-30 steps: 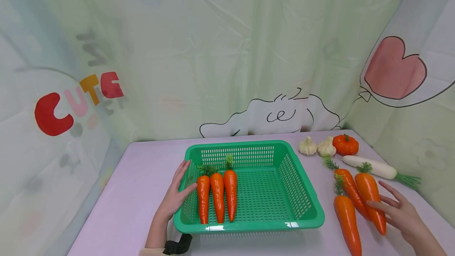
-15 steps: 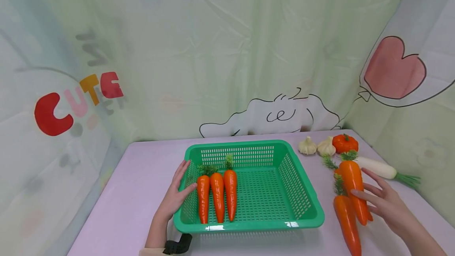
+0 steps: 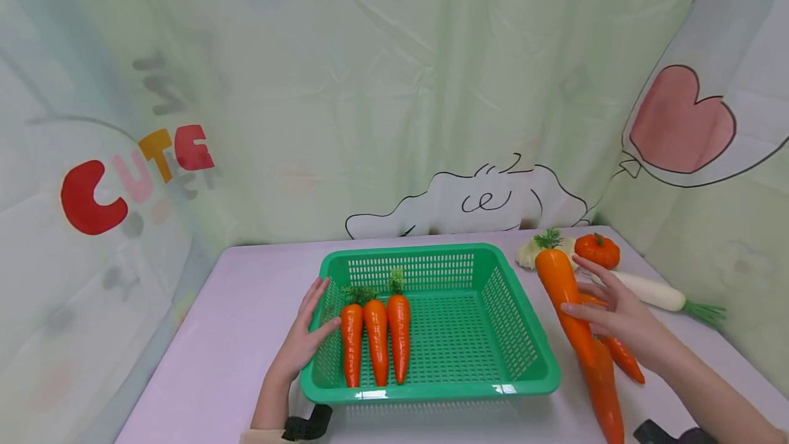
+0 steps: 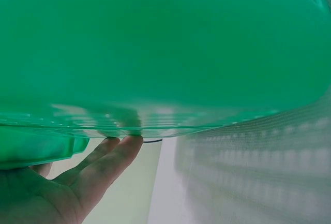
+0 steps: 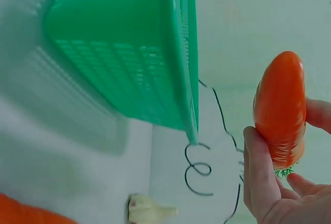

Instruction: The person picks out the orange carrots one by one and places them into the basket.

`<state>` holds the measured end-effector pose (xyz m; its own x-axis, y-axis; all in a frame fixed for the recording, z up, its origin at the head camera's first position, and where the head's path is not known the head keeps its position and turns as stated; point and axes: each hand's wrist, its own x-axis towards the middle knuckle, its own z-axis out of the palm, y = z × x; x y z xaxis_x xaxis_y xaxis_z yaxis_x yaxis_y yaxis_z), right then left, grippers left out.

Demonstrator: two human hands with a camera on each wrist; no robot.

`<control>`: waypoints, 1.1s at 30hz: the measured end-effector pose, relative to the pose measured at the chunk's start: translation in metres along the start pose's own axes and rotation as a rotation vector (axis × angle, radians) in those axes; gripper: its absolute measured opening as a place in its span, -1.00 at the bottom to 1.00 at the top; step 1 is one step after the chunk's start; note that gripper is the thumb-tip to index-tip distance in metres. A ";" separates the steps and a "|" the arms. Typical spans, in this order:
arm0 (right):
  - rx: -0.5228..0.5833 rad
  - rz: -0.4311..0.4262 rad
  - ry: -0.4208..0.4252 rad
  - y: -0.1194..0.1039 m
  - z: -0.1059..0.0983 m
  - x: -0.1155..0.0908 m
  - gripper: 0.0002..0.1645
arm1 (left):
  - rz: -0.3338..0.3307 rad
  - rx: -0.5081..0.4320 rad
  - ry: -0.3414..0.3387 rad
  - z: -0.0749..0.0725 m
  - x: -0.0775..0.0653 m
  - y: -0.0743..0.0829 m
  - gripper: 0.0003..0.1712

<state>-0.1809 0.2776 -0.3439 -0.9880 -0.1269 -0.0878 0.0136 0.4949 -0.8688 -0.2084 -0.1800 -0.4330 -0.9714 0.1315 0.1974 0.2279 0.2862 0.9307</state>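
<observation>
My right hand [image 3: 607,310] grips an orange carrot [image 3: 557,283] with a green leafy top, held raised right of the green basket [image 3: 453,389]. In the right wrist view the thumb and fingers press the carrot [image 5: 282,105] from both sides. Below it, two more carrots lie on the table, a front one [image 3: 604,389] and one partly hidden behind the hand [image 3: 625,358]. My left hand [image 3: 302,341] holds the basket's left rim, thumb over the edge and fingers against the outer wall [image 4: 111,157]. Three carrots [image 3: 377,344] lie side by side in the basket's left part.
A white radish [image 3: 650,290] lies to the right behind my right hand. Farther back are a small orange pumpkin [image 3: 596,251] and garlic bulbs [image 3: 527,252], partly covered by the raised carrot. A printed curtain [image 3: 382,122] hangs behind the table [image 3: 228,334].
My right hand has picked up a carrot from the table and carried it left toward the basket, over the other carrots. The left hand and the basket stay where they were.
</observation>
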 end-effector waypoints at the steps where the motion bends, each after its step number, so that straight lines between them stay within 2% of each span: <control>1: 0.003 -0.009 -0.008 -0.004 0.002 0.002 0.00 | 0.000 -0.001 0.000 0.000 0.000 0.000 -0.22; 8: 0.064 -0.064 -0.098 -0.026 0.022 0.014 0.00 | -0.007 -0.005 0.000 0.000 0.000 0.000 -0.22; 18: 0.172 0.030 -0.177 -0.056 0.043 0.028 0.05 | -0.012 -0.008 -0.007 0.002 0.000 0.000 -0.21; 27: 0.306 0.052 -0.273 -0.072 0.061 0.044 0.05 | 0.003 0.003 -0.001 -0.001 0.000 -0.001 -0.22; 33: 0.322 0.033 -0.319 -0.075 0.075 0.060 0.07 | -0.001 -0.001 0.001 0.000 0.000 -0.001 -0.22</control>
<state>-0.2296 0.1679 -0.3206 -0.8902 -0.3990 -0.2200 0.1416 0.2167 -0.9659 -0.2087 -0.1803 -0.4340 -0.9718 0.1303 0.1968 0.2268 0.2851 0.9313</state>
